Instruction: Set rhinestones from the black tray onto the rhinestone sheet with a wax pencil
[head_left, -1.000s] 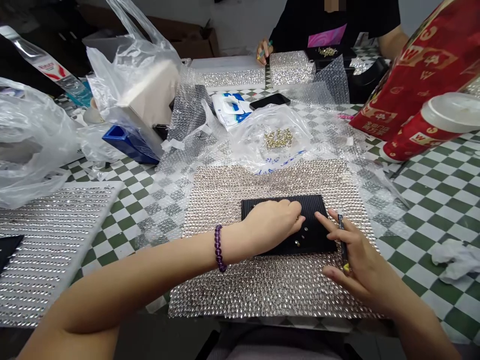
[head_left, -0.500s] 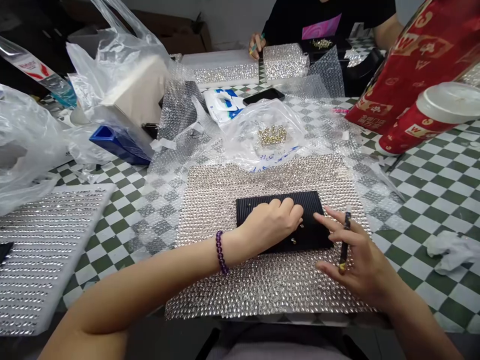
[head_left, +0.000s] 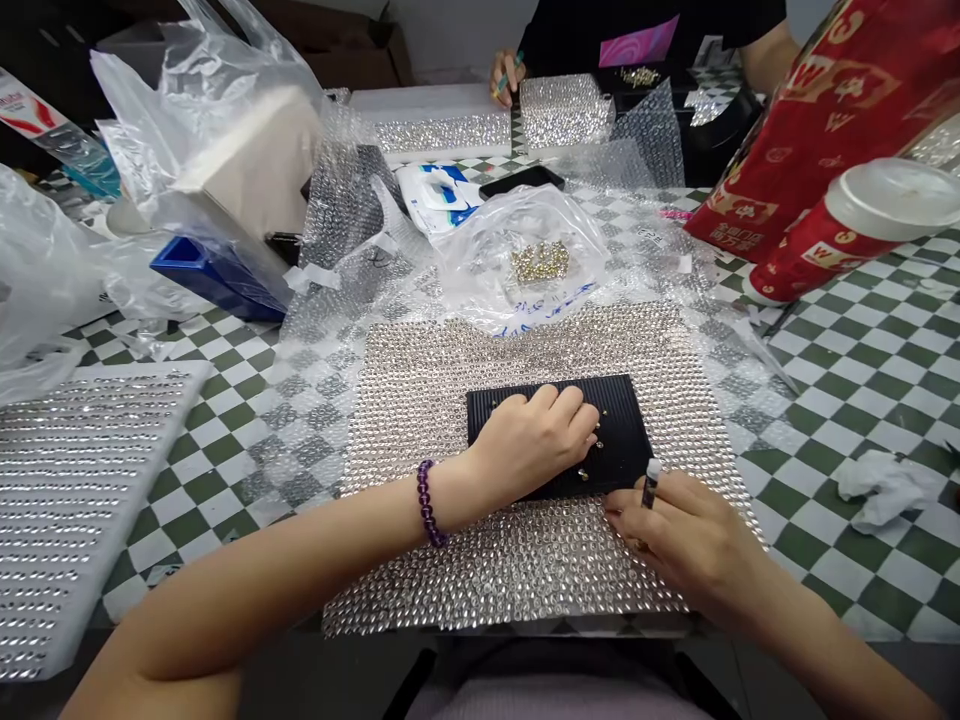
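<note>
A black ridged tray (head_left: 626, 440) lies on a sheet covered in rows of shiny rhinestones (head_left: 450, 590). A few small shiny stones (head_left: 583, 474) are on the tray. My left hand (head_left: 536, 435) rests over the tray's left half, its fingers curled and pressed together; their tips are out of sight, so I cannot make out what they hold. By the tray's lower right corner, my right hand (head_left: 690, 530) is closed around a dark pen-like tool (head_left: 650, 483) with a whitish end pointing up. Its fingertips are close to the tray's front edge.
Behind the sheet is a clear plastic bag with gold stones (head_left: 540, 262). A red paper cup (head_left: 840, 235) and red bag (head_left: 817, 110) stand at right. Crumpled tissue (head_left: 885, 490) lies nearer. Another rhinestone sheet (head_left: 82, 480) is at left. Opposite, a person's hand (head_left: 506, 77) holds a thin tool.
My right hand has moved left and down to the tray's front corner, its spread fingers closing around the tool. My left hand stays over the tray. The view has shifted slightly.
</note>
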